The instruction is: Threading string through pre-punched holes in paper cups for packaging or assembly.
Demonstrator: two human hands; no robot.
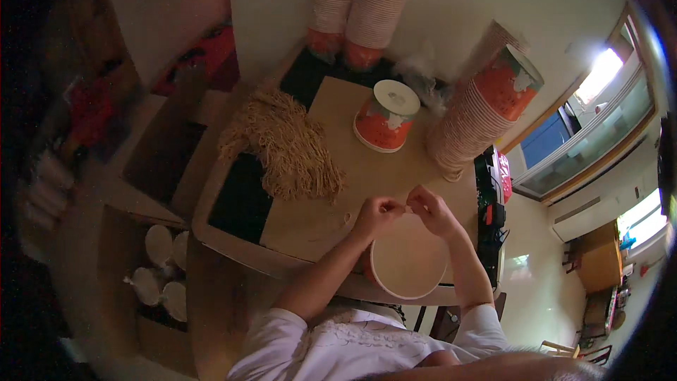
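A large paper bucket (pixel 409 261) stands at the near edge of the table, its pale open mouth facing me. At its far rim my left hand (pixel 377 216) and my right hand (pixel 431 212) meet, fingertips pinched close together. Whatever is between the fingers is too small to make out. Left of my hands lies a big heap of tan twine strands (pixel 285 144), with a small loop of twine (pixel 346 218) apart from it. Beyond my hands a red-orange paper bucket (pixel 386 118) rests upside down.
A tall leaning stack of nested paper buckets (pixel 472 123) is at the right, with more bucket stacks (pixel 374 10) against the wall. A cardboard sheet (pixel 296 222) covers part of the dark tabletop. Cardboard boxes (pixel 116 240) stand lower left, one holding several round white packs (pixel 159 243).
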